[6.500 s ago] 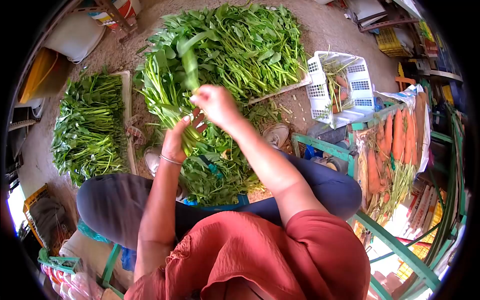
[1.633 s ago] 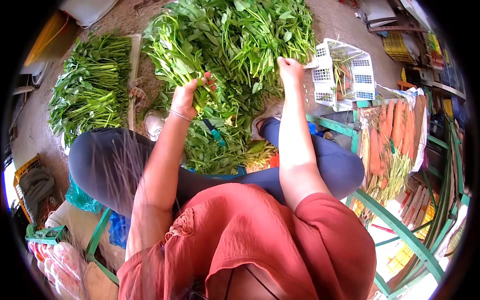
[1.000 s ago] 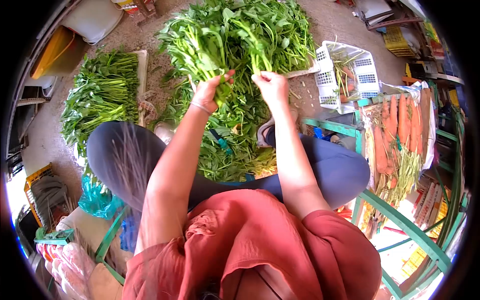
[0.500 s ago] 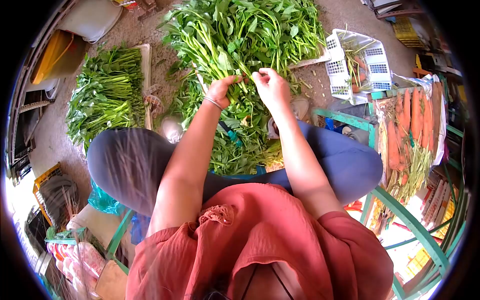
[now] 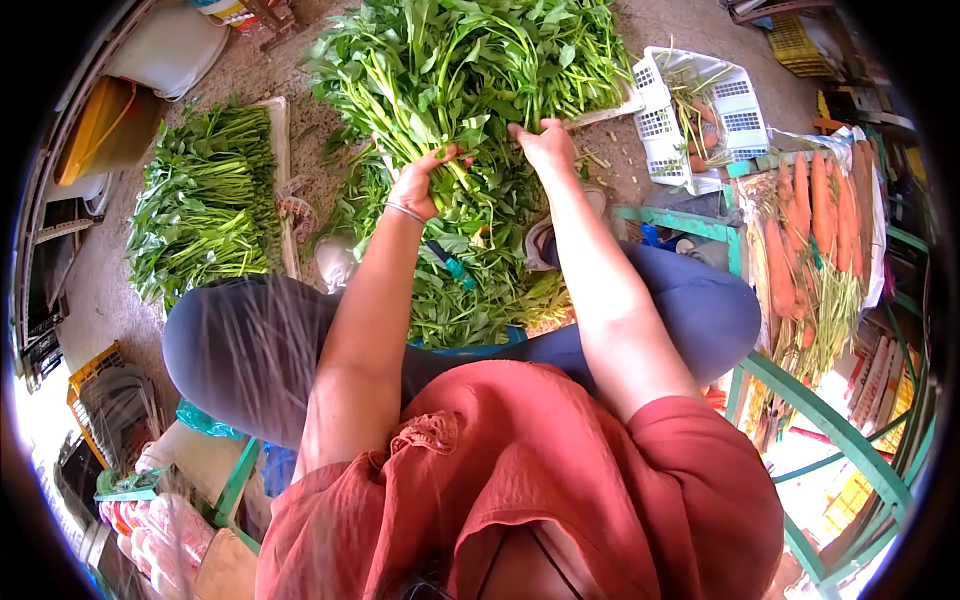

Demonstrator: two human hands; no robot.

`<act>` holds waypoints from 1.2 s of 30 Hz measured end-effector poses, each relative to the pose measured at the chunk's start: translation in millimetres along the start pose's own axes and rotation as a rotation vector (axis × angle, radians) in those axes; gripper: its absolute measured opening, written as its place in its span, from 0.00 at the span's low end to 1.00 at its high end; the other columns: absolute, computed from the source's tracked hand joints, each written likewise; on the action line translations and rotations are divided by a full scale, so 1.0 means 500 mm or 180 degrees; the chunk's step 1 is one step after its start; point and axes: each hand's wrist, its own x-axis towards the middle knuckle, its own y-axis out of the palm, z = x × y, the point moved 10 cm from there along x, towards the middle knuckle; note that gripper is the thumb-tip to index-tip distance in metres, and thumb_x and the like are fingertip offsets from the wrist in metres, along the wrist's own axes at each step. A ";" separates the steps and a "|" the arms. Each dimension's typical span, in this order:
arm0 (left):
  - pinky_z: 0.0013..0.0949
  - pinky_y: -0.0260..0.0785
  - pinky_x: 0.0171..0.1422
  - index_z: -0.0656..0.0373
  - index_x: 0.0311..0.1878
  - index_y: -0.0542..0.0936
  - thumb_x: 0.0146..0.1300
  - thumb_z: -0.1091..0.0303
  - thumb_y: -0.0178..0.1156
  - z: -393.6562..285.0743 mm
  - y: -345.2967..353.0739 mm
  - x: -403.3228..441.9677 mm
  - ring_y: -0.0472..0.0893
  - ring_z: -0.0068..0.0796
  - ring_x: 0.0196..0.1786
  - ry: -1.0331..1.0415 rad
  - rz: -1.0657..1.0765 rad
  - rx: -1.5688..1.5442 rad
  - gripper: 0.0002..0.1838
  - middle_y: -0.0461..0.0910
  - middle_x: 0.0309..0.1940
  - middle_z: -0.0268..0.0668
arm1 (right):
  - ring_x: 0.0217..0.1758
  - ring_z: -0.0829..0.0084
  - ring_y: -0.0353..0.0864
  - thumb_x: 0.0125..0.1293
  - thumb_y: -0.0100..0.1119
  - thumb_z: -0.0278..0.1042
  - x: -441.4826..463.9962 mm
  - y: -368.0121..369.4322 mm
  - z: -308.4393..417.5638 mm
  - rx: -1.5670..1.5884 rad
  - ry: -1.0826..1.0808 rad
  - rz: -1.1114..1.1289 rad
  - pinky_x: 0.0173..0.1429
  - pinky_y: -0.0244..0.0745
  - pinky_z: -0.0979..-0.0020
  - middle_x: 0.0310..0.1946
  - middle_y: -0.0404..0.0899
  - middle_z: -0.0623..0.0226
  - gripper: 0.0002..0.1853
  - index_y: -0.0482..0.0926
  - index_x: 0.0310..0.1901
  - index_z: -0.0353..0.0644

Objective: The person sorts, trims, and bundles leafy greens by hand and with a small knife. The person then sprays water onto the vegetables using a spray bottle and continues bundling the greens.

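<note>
My left hand (image 5: 414,186), with a bracelet at the wrist, is closed around a bunch of leafy green stems (image 5: 400,120). My right hand (image 5: 549,148) is at the lower edge of the large pile of leafy greens (image 5: 470,50); its fingers are bent around stems there and partly hidden by leaves. Between my forearms, more loose greens (image 5: 465,310) lie in front of my lap. On them rests a tool with a black and teal handle (image 5: 452,266), its other end not clear.
To the left, bundled greens (image 5: 205,200) lie along a pale tray edge (image 5: 284,180). A white plastic basket (image 5: 655,120) holding carrots and stems stands at the right. Beside it, carrots (image 5: 822,215) lie on a green metal frame (image 5: 735,250). Buckets stand at the upper left.
My right hand has moved forward, away from my left hand, to the edge of the pile. My left hand still holds stems. The camera view has shifted slightly.
</note>
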 end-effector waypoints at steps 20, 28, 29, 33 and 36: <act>0.39 0.67 0.56 0.61 0.51 0.70 0.56 0.72 0.51 0.019 -0.012 0.008 0.75 0.35 0.50 0.0125 0.0412 -0.0167 0.17 0.74 0.48 0.41 | 0.35 0.58 0.74 0.58 0.51 0.29 -0.251 -0.036 0.206 0.0348 -0.2231 0.0349 0.36 0.73 0.62 0.34 0.72 0.52 0.07 0.73 0.36 0.35; 0.40 0.72 0.47 0.60 0.47 0.72 0.56 0.70 0.54 0.010 0.017 -0.010 0.78 0.38 0.43 0.0030 0.0617 -0.0247 0.15 0.77 0.41 0.42 | 0.28 0.77 0.70 0.57 0.55 0.56 -0.174 -0.001 0.069 0.1763 0.0001 0.1197 0.29 0.66 0.75 0.31 0.76 0.68 0.24 0.77 0.39 0.40; 0.39 0.72 0.48 0.60 0.47 0.72 0.56 0.70 0.54 0.015 0.001 -0.003 0.78 0.37 0.43 0.0027 0.0506 -0.0277 0.14 0.77 0.41 0.42 | 0.25 0.80 0.68 0.57 0.56 0.54 -0.182 0.028 0.056 0.1863 0.0196 0.1560 0.26 0.63 0.77 0.29 0.76 0.70 0.23 0.77 0.40 0.40; 0.39 0.71 0.49 0.60 0.46 0.72 0.55 0.71 0.54 0.008 0.000 -0.013 0.78 0.36 0.43 0.0141 0.0260 -0.0204 0.14 0.77 0.41 0.41 | 0.31 0.79 0.74 0.55 0.62 0.38 -0.194 0.055 0.079 0.2690 0.0379 0.2009 0.37 0.67 0.78 0.32 0.80 0.66 0.15 0.79 0.41 0.37; 0.40 0.71 0.50 0.59 0.47 0.70 0.57 0.72 0.50 0.002 0.001 -0.020 0.78 0.37 0.43 0.0194 0.0269 -0.0263 0.14 0.76 0.41 0.41 | 0.27 0.81 0.71 0.56 0.59 0.32 -0.184 0.070 0.074 0.2797 0.0408 0.1878 0.32 0.65 0.79 0.26 0.79 0.70 0.09 0.80 0.37 0.37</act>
